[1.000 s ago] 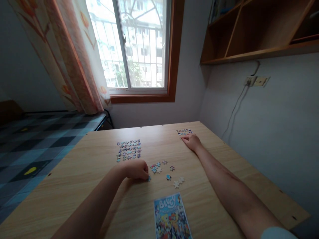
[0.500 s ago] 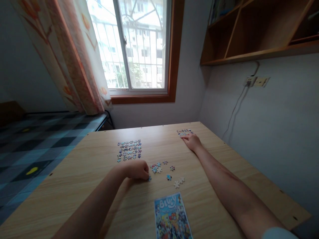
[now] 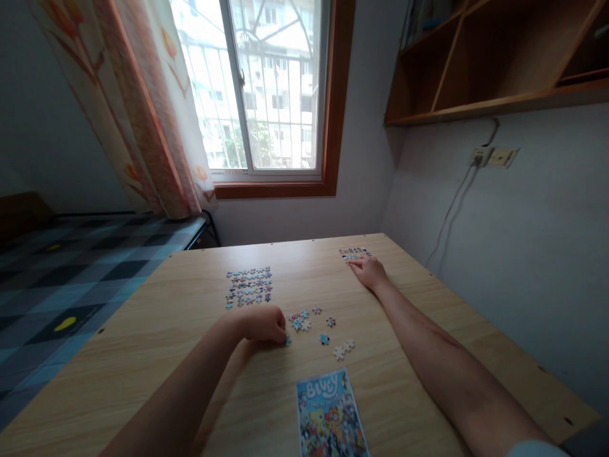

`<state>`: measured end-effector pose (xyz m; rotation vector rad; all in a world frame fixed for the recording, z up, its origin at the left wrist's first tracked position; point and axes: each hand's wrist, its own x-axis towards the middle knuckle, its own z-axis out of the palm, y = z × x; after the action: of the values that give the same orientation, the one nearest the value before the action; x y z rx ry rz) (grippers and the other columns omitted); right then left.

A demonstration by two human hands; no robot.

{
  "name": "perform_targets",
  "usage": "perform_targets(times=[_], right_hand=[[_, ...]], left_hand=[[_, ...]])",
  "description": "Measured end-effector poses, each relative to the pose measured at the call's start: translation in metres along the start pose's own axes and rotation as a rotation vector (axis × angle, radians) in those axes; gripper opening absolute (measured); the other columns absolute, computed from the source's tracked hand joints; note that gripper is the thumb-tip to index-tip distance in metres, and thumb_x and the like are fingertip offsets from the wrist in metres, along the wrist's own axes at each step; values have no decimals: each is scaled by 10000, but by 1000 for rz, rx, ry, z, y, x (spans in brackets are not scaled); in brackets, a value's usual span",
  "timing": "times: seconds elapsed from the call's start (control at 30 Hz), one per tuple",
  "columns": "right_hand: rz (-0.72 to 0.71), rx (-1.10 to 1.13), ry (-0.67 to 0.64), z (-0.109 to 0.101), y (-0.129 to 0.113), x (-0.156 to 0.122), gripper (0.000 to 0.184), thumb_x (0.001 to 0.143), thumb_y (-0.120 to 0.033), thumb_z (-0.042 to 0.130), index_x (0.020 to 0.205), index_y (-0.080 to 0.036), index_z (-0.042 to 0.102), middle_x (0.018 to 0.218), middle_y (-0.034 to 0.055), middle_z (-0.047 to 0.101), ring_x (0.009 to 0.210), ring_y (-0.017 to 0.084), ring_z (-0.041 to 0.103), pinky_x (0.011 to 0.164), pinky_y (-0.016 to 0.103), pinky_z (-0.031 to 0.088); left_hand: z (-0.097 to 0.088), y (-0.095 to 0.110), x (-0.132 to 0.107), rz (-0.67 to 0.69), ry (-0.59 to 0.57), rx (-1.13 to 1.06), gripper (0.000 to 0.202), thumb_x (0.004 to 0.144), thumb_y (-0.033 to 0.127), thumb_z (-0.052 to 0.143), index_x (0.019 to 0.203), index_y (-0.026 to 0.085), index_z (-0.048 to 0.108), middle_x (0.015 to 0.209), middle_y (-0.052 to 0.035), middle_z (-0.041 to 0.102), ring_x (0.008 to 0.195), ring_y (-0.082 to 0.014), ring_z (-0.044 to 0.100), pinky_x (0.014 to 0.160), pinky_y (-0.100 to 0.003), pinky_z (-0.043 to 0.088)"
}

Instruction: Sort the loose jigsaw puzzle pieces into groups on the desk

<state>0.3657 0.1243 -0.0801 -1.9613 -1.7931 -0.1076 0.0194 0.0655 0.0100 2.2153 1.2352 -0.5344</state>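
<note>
At the near middle of the table, my left hand point(image 3: 266, 324) is closed, with a small blue jigsaw puzzle piece point(image 3: 287, 341) showing at its fingertips. Farther off to the right, my right hand point(image 3: 370, 271) reaches to a small block of puzzle pieces laid in rows point(image 3: 354, 251). Its fingers are pinched at a piece by the front row, mostly hidden under the fingertips. A loose pile of puzzle pieces point(image 3: 299, 322) lies just right of my left hand. Single pieces lie around it, among them a blue one point(image 3: 324, 339) and pale face-down ones point(image 3: 339, 353).
A larger set of pieces in rows point(image 3: 248, 285) lies beyond my left hand. A colourful picture sheet point(image 3: 330, 416) lies at the front of the wooden table point(image 3: 157, 330). Left of it stands a bed with checked cover point(image 3: 85, 273); a shelf point(image 3: 476, 70) hangs on the right wall.
The whole view has shifted very slightly. Both hands stay at the same places among the pieces, and no piece has visibly moved.
</note>
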Motion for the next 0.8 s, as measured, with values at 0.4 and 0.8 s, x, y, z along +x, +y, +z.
perform_targets(times=[0.4,0.8], right_hand=[[-439,371,-121,-36,-50,-26,267,892,-374,580,994,-196,751,825,44,672,696,110,538,725,237,409],[-654,430,-561,-38,-95,-36,164,747,-282,707,874,-228,796,783,13,667,674,81,539,638,171,389]], left_hand=[[1,-1,1,1,17,32,175,601,374,563,570,201,561,547,14,549,537,-152,474,548,-281,385],[-2,3,-3,2,-7,4,147,608,341,553,561,202,540,540,22,527,504,-140,455,479,-267,328]])
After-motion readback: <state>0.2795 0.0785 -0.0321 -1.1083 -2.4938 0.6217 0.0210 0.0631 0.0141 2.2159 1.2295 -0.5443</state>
